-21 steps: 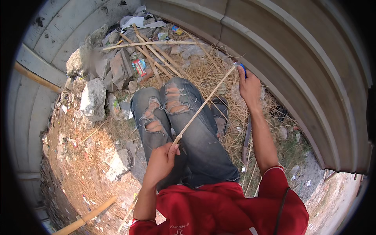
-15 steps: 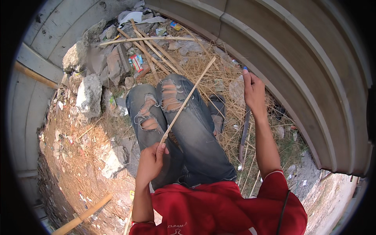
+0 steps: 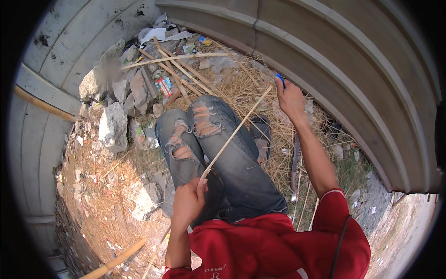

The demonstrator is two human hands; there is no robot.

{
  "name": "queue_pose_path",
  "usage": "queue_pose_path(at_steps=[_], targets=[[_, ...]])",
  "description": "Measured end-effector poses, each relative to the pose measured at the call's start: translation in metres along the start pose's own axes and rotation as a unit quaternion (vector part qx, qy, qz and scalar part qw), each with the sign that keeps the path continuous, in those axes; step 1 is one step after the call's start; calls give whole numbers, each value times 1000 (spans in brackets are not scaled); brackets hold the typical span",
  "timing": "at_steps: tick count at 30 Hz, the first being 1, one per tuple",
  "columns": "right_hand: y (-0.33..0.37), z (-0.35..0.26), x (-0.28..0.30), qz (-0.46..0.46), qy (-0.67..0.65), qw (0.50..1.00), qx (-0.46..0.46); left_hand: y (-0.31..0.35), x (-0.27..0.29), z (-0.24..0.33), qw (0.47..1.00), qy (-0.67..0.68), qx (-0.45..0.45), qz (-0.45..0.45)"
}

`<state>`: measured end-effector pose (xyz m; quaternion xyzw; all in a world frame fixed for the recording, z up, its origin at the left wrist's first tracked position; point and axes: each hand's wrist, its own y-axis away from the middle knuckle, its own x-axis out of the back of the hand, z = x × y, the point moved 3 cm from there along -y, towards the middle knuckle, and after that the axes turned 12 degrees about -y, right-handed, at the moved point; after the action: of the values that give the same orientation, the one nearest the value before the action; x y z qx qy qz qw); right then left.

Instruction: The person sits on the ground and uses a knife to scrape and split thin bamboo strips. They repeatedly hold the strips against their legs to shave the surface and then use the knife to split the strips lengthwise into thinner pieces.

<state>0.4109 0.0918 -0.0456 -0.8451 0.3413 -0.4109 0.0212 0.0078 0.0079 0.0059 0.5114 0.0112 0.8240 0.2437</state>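
Observation:
My left hand (image 3: pixel 188 202) is closed around a thin, pale bamboo strip (image 3: pixel 237 131), low in front of my lap. From there the strip slants up and right across my jeans (image 3: pixel 241 172), with frayed fibres just beyond my thumb. My right hand (image 3: pixel 291 101) reaches out ahead, closed on a small blue-handled tool (image 3: pixel 280 80). Its working end is hidden or too small to make out, so its kind stays unclear. The strip's far tip ends close beside that hand. Below my right forearm, a dark, flat, narrow strip (image 3: pixel 295 162) lies on the straw.
Several bamboo strips (image 3: pixel 186 76) lie crossed ahead, beside broken concrete chunks (image 3: pixel 113 126) and litter. Dry straw (image 3: pixel 281 139) covers ground at the right. A corrugated metal wall (image 3: pixel 344 60) curves along the right, a pale wall (image 3: pixel 42 153) stands left. A bamboo pole (image 3: pixel 116 260) lies lower left.
My right hand has moved left, closer to the strip's far tip, and more of the blue tool shows. My left hand still grips the strip. The whole view has shifted slightly.

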Motion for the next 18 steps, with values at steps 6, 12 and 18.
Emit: queue_pose_path(at_steps=[6,12,18], targets=[[-29,77,43,68,-179,974,-118,5,26,-28,990,8,18,143],[23,-3,17,-78,-325,936,-108,13,184,-12,608,-11,15,794],[70,-75,-10,-221,-425,871,-108,9,242,-14,517,268,-178,793]])
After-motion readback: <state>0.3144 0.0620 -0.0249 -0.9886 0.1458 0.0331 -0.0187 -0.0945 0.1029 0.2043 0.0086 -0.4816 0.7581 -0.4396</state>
